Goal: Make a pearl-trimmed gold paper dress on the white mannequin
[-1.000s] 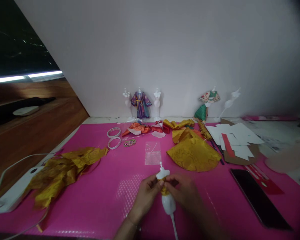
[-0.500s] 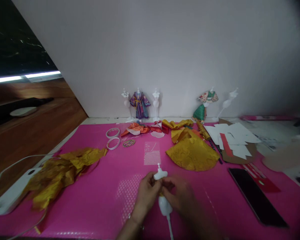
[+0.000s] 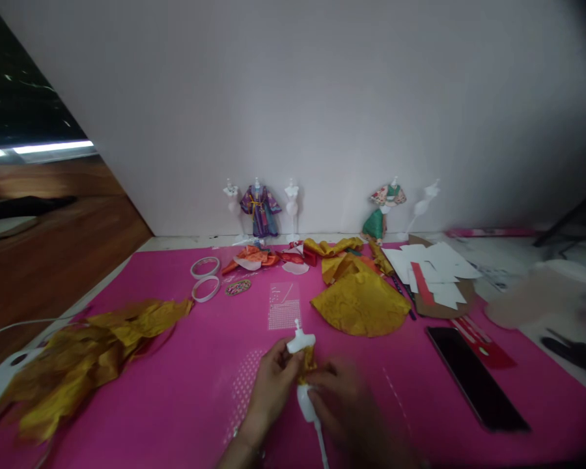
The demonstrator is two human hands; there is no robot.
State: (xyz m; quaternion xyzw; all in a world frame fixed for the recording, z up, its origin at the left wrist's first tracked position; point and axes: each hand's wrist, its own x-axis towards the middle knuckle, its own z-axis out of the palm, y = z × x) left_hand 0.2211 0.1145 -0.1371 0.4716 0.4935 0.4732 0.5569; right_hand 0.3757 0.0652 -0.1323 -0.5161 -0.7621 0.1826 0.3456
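Gold cloth wraps a white mannequin gripped by the left hand; the right hand blurs, its hold unclear.

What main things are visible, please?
Held mannequin: one, white, front centre
Undressed mannequins: three, white, by wall
Dressed mannequins: two, purple/green, by wall
Cloths: several, gold, left and right
Scraps: several, orange-red, back
Rings: two, white, back left
Oval: one, multicoloured, beside rings
Dotted sheet: one, whitish, centre
Papers: several, white, back right
Phone: one, black, right
Card: one, red, right
Power strip: one, white, left
Mat: one, pink, beneath
Hands: two, bare, front
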